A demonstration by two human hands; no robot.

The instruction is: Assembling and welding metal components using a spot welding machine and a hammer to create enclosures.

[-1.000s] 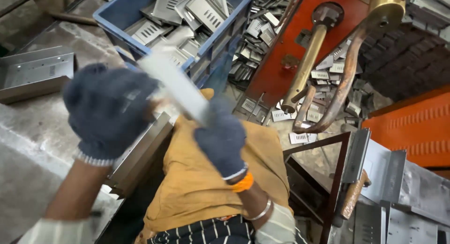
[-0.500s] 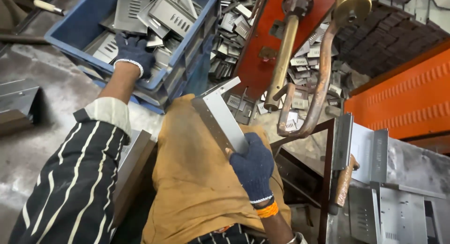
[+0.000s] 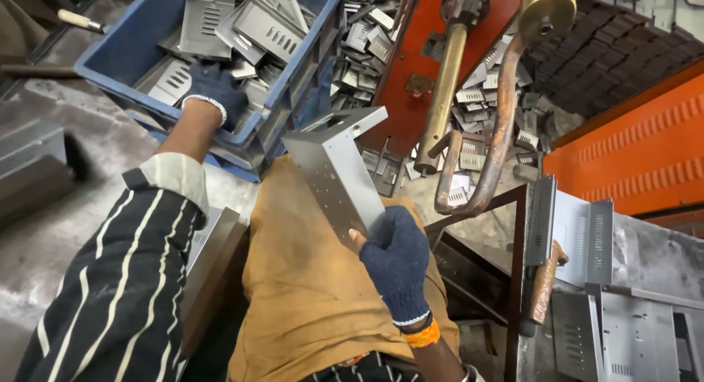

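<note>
Left hand [image 3: 214, 91] in dark knit glove, arm in striped sleeve stretched far forward, fingers curled down and closing on something, right hand [image 3: 396, 261] also gloved, raised close to the body, wrist bent, fingers clenched in a grip, orange band at the wrist.

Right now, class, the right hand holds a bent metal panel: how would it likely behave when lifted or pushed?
The metal panel probably stays stiff: held by one end in the right hand, it juts out straight. It looks thin, so likely light for its size. Its folded edges may be sharp, and the hand wears a glove.
</note>
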